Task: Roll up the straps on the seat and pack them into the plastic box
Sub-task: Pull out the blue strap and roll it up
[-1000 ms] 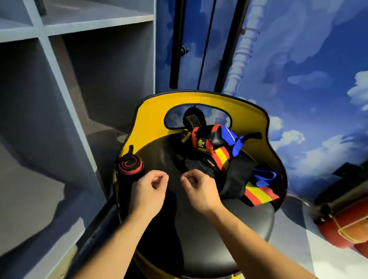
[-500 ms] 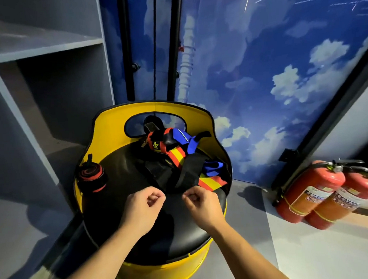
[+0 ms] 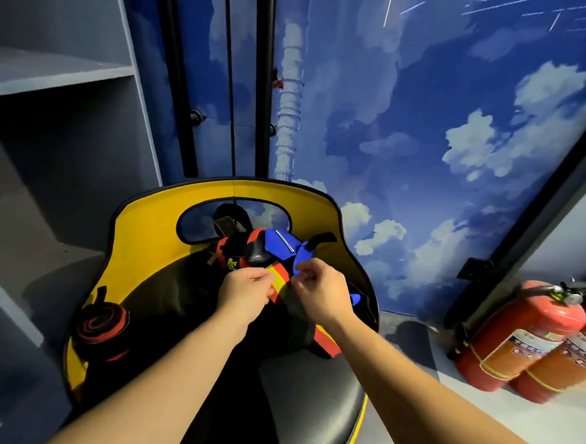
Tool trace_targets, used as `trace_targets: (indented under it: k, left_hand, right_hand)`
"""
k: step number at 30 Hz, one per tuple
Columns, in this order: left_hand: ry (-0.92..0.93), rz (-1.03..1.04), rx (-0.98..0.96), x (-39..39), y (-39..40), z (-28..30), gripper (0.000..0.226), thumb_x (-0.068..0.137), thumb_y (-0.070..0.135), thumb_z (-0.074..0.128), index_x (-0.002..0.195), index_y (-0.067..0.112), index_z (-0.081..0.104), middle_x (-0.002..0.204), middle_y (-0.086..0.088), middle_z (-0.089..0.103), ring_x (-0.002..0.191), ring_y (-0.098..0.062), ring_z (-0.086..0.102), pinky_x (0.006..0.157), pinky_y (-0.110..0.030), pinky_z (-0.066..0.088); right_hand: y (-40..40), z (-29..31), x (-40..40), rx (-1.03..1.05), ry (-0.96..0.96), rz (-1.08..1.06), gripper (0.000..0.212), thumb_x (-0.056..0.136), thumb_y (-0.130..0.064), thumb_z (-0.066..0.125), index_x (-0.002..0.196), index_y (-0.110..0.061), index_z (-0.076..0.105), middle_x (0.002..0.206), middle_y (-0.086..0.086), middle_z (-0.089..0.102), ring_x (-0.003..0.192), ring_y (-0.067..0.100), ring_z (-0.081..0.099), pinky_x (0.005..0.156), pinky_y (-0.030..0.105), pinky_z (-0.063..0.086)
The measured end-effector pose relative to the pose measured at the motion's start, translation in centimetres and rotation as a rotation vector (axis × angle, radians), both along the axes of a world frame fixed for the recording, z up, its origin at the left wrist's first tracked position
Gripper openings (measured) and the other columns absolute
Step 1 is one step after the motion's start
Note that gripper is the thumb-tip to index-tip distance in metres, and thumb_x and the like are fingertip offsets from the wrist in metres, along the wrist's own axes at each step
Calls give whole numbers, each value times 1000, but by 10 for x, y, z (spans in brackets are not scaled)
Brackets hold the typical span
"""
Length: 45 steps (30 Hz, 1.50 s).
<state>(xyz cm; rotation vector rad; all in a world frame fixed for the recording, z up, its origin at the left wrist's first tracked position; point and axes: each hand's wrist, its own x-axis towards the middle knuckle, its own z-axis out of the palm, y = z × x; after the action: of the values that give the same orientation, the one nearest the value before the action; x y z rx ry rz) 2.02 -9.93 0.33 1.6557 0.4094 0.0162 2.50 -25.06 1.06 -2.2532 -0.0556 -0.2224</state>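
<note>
Black seat [image 3: 315,407] with yellow back, lower centre of frame. Above it, at centre, the left hand [image 3: 244,294] and right hand [image 3: 321,296], fingers curled, pinch the red-yellow strap [image 3: 277,280] in the loose strap pile [image 3: 269,253]. A rolled strap [image 3: 102,325] sits at the seat's left edge. Fire extinguishers [image 3: 528,342] lie lower right; sky-painted wall [image 3: 415,113] beyond.
</note>
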Motion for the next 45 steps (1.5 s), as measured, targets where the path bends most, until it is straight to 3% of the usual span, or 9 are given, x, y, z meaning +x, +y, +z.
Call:
trace_targets:
  k: [4, 7, 12, 17, 21, 24, 31, 36, 45]
  left_hand:
    - [135, 52, -332, 52, -13, -13, 9, 90, 19, 67, 95, 12, 71, 84, -12, 68, 75, -25, 63, 75, -35, 53]
    - [175, 139, -387, 75, -15, -28, 24, 81, 25, 67, 103, 16, 71, 88, -10, 71, 82, -26, 65, 87, -39, 54]
    - [176, 157, -387, 87, -13, -44, 5, 89, 24, 64, 89, 20, 67, 100, -12, 74, 96, -30, 69, 98, -47, 53]
    - [106, 135, -329, 85, -4, -37, 8, 81, 30, 68, 80, 23, 72, 99, -8, 75, 102, -33, 69, 101, -50, 52]
    - [18, 75, -325, 73, -1, -13, 36, 92, 17, 66, 128, 17, 66, 125, -4, 67, 117, -25, 62, 109, -46, 46]
    - [-50, 29, -364, 62, -1, 4, 44, 99, 5, 56, 142, 13, 54, 135, -4, 61, 127, -22, 57, 113, -44, 42]
    - [-172, -64, -360, 39, 2, 48, 46, 98, 4, 58, 142, 14, 53, 130, 6, 60, 126, -14, 54, 115, -41, 39]
    - [-118, -2, -517, 31, 16, 64, 24, 101, 20, 56, 122, 17, 66, 121, -2, 70, 117, -20, 63, 101, -36, 47]
    - [54, 135, -789, 30, 33, 61, 56, 105, 36, 45, 141, -6, 44, 142, -22, 54, 129, -33, 55, 98, -38, 46]
  right_hand:
    - [10, -12, 56, -316, -11, 49, 37, 86, -26, 70, 122, -18, 63, 111, 3, 61, 104, 25, 57, 82, 35, 47]
    - [21, -22, 83, -499, -38, 58, 49, 88, -36, 69, 133, -20, 56, 124, 5, 58, 115, 29, 51, 91, 42, 46]
    - [33, -28, 104, -613, -98, 43, 39, 90, -37, 64, 127, -23, 61, 116, 0, 65, 110, 26, 54, 81, 37, 41]
    - [36, -18, 106, -545, -238, -19, 22, 90, -29, 59, 104, -23, 75, 91, 0, 72, 86, 26, 60, 64, 34, 37]
    - [41, 2, 93, -467, -282, -19, 20, 93, -27, 59, 103, -24, 77, 89, 1, 74, 81, 25, 61, 66, 37, 48]
    - [43, 22, 80, -327, -296, -33, 19, 94, -24, 61, 103, -22, 78, 92, 0, 75, 84, 24, 65, 71, 37, 53]
    - [37, 69, 54, -66, -231, -80, 19, 94, -25, 65, 108, -20, 77, 100, -3, 77, 87, 14, 70, 79, 25, 54]
    - [37, 92, 47, -86, -272, -65, 20, 96, -24, 63, 110, -20, 77, 104, -3, 77, 93, 14, 69, 79, 19, 47]
    - [31, 82, 35, -193, -390, -13, 18, 94, -18, 65, 106, -17, 78, 100, 0, 76, 89, 19, 68, 80, 30, 53]
